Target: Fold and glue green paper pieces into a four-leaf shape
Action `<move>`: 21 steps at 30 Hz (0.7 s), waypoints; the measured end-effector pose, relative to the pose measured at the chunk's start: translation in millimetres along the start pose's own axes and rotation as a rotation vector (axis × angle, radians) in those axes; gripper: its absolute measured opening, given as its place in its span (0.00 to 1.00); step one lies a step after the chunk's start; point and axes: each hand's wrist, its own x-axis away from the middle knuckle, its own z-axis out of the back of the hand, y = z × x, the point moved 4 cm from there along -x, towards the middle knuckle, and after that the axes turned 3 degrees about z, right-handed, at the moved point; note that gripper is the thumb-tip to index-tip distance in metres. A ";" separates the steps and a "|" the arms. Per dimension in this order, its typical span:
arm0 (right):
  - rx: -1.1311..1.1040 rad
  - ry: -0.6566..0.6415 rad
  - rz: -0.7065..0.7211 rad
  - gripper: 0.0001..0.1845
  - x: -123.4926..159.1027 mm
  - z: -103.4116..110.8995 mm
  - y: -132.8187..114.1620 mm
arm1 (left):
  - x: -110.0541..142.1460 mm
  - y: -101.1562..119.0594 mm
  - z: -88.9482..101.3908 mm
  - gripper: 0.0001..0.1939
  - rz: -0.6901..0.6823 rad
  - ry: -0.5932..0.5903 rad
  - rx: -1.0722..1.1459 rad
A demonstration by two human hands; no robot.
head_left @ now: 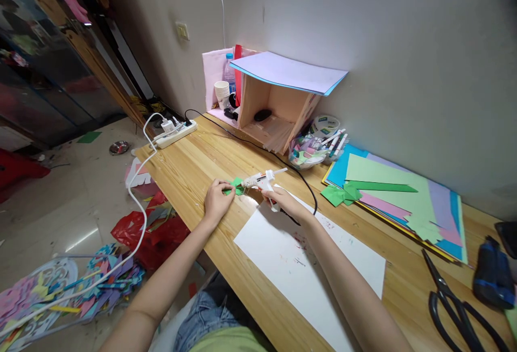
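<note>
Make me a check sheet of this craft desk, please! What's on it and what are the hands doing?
Surface: wooden table, white sheet on it.
Job's things: hot glue gun, green paper piece.
Clutter: coloured paper stack, scissors, marker tub, wooden box.
Hands: left hand pinches the paper; right hand grips the gun.
Cables: black cord, power strip.
Surroundings: paper scraps on floor.

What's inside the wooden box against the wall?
Inside the wooden box a small dark object lies on its floor, beside a stack of pale sticks at the opening. Paper sheets cover the top; the back corners are in shadow.
</note>
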 end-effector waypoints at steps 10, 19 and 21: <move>0.043 0.026 -0.030 0.17 -0.9 -2.8 -7.1 | 0.3 1.2 1.2 0.07 -0.001 0.005 -0.011; -0.001 0.053 -0.061 0.15 -2.0 -2.9 -5.0 | 0.3 0.6 0.4 0.07 0.003 0.007 -0.013; -0.002 0.049 -0.071 0.15 -1.5 -1.4 -5.6 | 0.4 1.2 0.8 0.07 0.003 0.007 -0.011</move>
